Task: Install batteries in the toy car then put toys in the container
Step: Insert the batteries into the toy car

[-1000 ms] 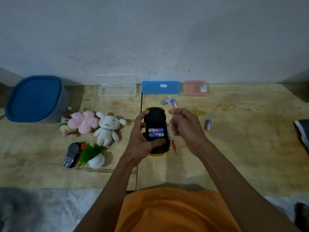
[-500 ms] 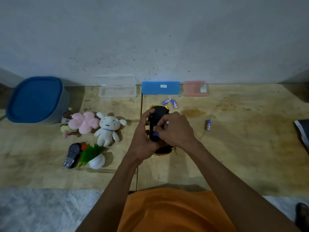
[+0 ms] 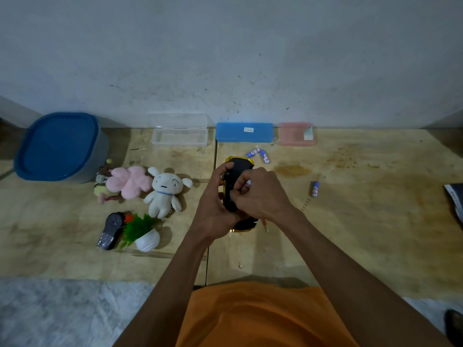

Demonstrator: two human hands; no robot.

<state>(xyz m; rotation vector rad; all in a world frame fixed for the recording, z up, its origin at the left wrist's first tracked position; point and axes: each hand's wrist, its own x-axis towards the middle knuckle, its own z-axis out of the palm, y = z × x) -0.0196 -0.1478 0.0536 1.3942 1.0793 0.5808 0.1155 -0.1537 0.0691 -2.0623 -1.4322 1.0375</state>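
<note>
The right hand (image 3: pixel 260 194), earlier lifted beside the toy car (image 3: pixel 238 169), now presses a battery (image 3: pixel 248 182) into its underside, while the left hand (image 3: pixel 215 211) grips the car, so installation looks nearly done.

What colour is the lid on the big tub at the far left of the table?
Blue. The lid sits on a greyish tub, clearest in the head view.

Three loose batteries (image 3: pixel 252 153) (image 3: pixel 264 156) (image 3: pixel 315 189), three plush toys (image 3: pixel 164 194) (image 3: pixel 129 181) (image 3: pixel 101 185), three flat boxes (image 3: pixel 179 137) (image 3: pixel 244 132) (image 3: pixel 295 134).
</note>
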